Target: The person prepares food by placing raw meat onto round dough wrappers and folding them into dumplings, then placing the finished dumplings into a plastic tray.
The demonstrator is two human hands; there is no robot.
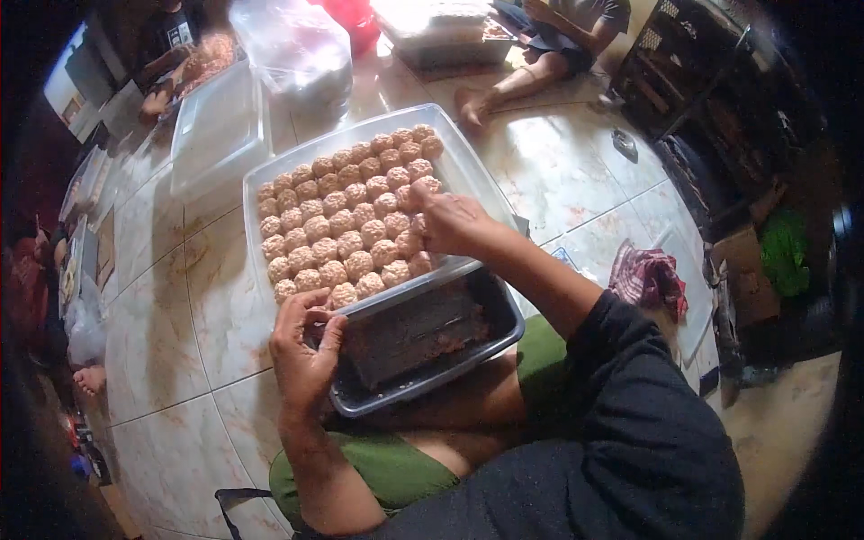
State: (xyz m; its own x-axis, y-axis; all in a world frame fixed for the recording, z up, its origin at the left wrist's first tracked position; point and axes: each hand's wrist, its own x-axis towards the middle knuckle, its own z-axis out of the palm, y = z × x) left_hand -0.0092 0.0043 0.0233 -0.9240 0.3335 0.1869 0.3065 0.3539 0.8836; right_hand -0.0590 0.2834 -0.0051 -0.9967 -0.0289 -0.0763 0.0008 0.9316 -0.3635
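A translucent plastic tub (472,158) stands before me on the tiled floor, with rows of bumpy, light-brown food balls (349,241) packed in it. My right hand (452,219) reaches over the right side of the rows, its fingers at the balls there; whether it grips one is hidden. My left hand (307,344) is at the tub's near left corner, thumb and fingers curled at the rim. Nearer to my lap, a dark plastic tray (418,344) sits partly under the tub's near edge, with reddish-brown residue on its bottom.
An upturned-looking translucent tub (216,135) and a large plastic bag (297,54) stand beyond. One person sits at the back left, another at the back right with a bare foot (472,108) near the tub. A checked cloth (649,277) lies at the right, beside a dark rack (702,81).
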